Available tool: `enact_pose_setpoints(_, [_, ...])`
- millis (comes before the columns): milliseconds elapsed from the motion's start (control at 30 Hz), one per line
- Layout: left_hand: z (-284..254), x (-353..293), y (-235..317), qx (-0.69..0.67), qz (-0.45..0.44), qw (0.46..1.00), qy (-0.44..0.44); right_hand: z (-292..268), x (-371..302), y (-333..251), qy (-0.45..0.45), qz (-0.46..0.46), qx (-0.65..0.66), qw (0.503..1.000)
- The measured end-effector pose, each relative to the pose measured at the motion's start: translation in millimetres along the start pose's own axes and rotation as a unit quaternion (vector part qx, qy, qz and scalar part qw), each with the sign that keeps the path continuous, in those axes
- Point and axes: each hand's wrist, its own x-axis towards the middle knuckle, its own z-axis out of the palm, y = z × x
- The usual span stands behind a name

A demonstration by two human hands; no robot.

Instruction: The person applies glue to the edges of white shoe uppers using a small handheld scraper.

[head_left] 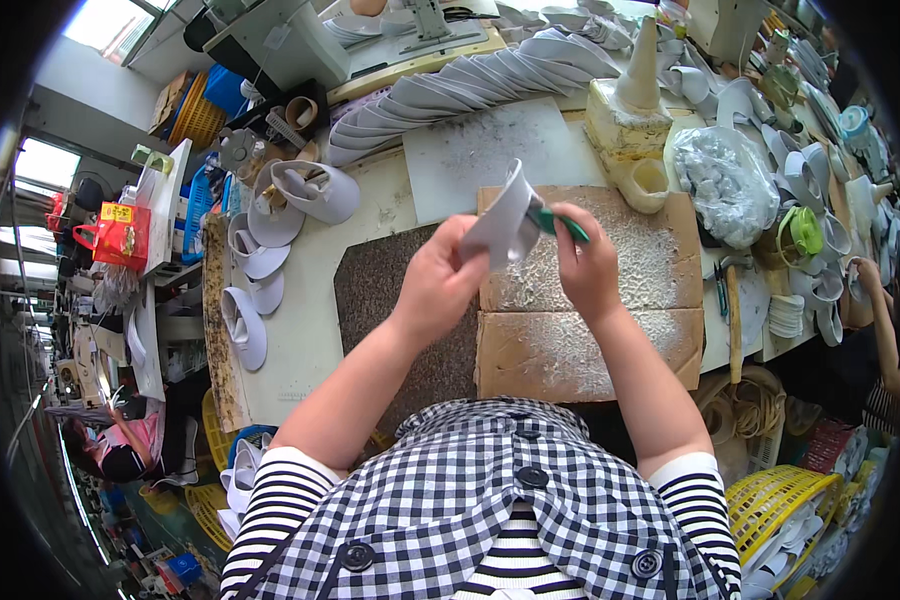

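Above the worktable my left hand (438, 280) is closed on a curved white shoe upper (500, 225), its pointed edge turned up. Fingers and thumb pinch the upper's near side. My right hand (588, 268) is wrapped round a green-handled tool (567, 226) that meets the right side of the upper. Its working end is hidden by the upper and my fingers, so I cannot tell its exact kind. Below both hands lies a flattened brown cardboard sheet (510, 365) strewn with white flecks. A dark speckled board (380, 300) sits to its left.
A long overlapping row of white uppers (470, 92) curves across the back. Several more uppers (252, 328) stand at the left edge. On the right are a cone-topped block (625, 125), a clear plastic bag (725, 185) and a wooden-handled tool (735, 335). Other people sit at both sides.
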Motion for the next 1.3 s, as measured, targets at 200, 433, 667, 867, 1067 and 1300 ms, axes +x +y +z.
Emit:
enact_pose_setpoints(200, [-6.1, -5.8, -78.2, 0.068, -0.153, 0.985, 0.037, 19.7, -2.9, 39.6, -0.068, 0.113, -0.035, 0.991])
enact_pose_setpoints(433, [17.8, -49.0, -109.5, 0.153, -0.161, 0.972, 0.074, 25.0, -38.4, 7.5, -0.129, 0.233, -0.008, 0.964])
enact_pose_setpoints(667, [14.8, -57.7, -117.6, 0.126, -0.092, 0.982, 0.108, -3.1, -45.1, 9.0, -0.109, 0.397, 0.178, 0.894])
enact_pose_setpoints(867, [-9.5, -62.2, -83.7, 0.386, 0.144, 0.911, 0.035, -64.4, -54.6, 40.3, -0.029, 0.447, 0.168, 0.878])
enact_pose_setpoints(1067, [-4.1, -93.5, -87.1, 0.326, 0.010, 0.945, -0.005, -123.8, -26.8, 50.1, 0.057, 0.333, 0.088, 0.937])
enact_pose_setpoints(1300, [10.3, -85.6, -83.6, -0.157, -0.418, 0.894, 0.036, -132.1, 44.5, 81.4, 0.127, 0.238, -0.004, 0.963])
